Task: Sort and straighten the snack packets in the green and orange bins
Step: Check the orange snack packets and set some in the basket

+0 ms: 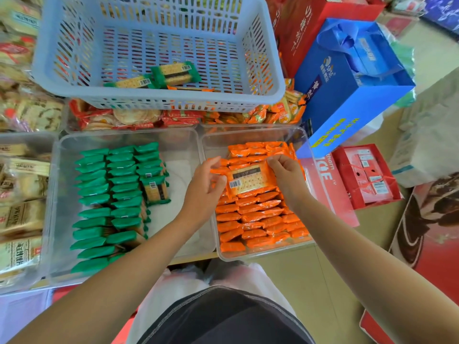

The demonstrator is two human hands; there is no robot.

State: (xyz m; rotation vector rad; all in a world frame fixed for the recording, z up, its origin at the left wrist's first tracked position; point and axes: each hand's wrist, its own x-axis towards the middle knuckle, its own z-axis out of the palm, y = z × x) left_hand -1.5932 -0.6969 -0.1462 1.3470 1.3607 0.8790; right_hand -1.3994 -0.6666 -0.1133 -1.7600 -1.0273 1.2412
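left hand [202, 192], right hand [289, 181] pinching orange packet [250, 180] over orange bin [215, 145], green bin [182, 219] beside

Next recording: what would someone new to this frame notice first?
The left hand and right hand pinch one orange packet face up above the right clear bin, packed with rows of orange packets. Beside it, the left clear bin holds neat rows of green packets, one lying face up. Behind them a pale blue basket holds a few stray packets.
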